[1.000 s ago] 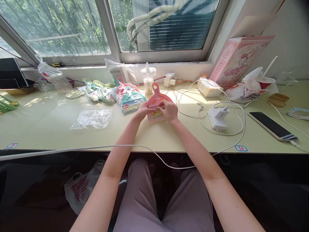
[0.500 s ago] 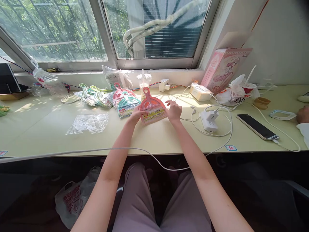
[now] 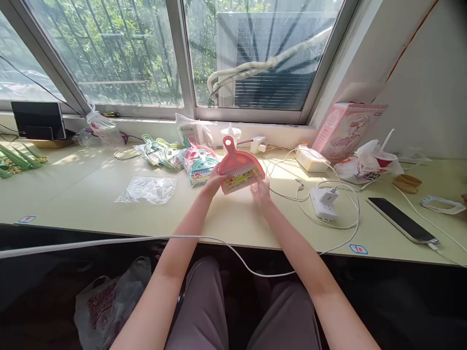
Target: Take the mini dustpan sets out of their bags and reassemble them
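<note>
A red dustpan (image 3: 239, 163) with a yellow label across its front is held up over the table, its handle pointing away from me. My left hand (image 3: 215, 181) grips its left edge. My right hand (image 3: 261, 190), somewhat blurred, is at the lower right corner by the label; what its fingers hold there is hard to make out. Just left of the dustpan lie a wrapped green set (image 3: 202, 167) and a wrapped red set (image 3: 193, 150). Further left are several wrapped green ones (image 3: 160, 153). An empty clear wrapper (image 3: 148, 189) lies flat on the table.
A white cable (image 3: 146, 238) crosses over my forearms. To the right are a power strip (image 3: 324, 204), looped cables, a phone (image 3: 401, 219), a white box (image 3: 312, 159) and a pink box (image 3: 348, 131). A lidded cup (image 3: 231, 131) stands behind the dustpan.
The view has shifted left and up. My right hand has moved from the dustpan's right edge down to its lower right corner. The dustpan has turned slightly.
</note>
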Available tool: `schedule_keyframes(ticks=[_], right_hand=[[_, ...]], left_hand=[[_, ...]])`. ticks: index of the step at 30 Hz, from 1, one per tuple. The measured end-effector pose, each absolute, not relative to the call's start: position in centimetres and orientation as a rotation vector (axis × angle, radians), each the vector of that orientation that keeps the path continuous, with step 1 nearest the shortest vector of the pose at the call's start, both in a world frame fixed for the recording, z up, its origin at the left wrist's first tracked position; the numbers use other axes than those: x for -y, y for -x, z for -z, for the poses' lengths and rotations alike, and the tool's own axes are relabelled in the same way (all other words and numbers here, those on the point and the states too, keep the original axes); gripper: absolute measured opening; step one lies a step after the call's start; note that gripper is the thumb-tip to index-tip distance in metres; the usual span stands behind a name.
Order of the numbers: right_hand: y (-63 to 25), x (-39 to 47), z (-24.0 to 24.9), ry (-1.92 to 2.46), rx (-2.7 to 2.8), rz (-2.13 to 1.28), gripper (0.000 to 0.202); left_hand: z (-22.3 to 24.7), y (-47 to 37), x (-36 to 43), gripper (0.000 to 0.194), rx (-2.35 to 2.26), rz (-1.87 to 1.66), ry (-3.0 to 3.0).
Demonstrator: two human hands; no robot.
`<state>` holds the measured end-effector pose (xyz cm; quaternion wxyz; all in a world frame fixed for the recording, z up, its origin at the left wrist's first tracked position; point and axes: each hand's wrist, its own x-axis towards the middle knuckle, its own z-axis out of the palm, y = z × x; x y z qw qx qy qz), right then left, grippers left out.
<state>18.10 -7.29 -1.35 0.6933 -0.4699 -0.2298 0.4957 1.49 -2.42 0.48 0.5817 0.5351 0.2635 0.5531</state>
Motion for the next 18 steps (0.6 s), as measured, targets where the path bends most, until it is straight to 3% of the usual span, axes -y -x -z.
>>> schedule_keyframes(ticks=[4,18], right_hand=[[-17.6,6.7,1.7,0.786,0.58,-1.272,0.032],[-17.5,6.5,2.1,0.701,0.646,-1.349,0.026]], left_hand=[[-0.3,-1.2,2.3,0.086,-0.615,-1.298,-1.271],[0.8,-0.7,2.1,0.099,-0.614,-1.297,-1.322]])
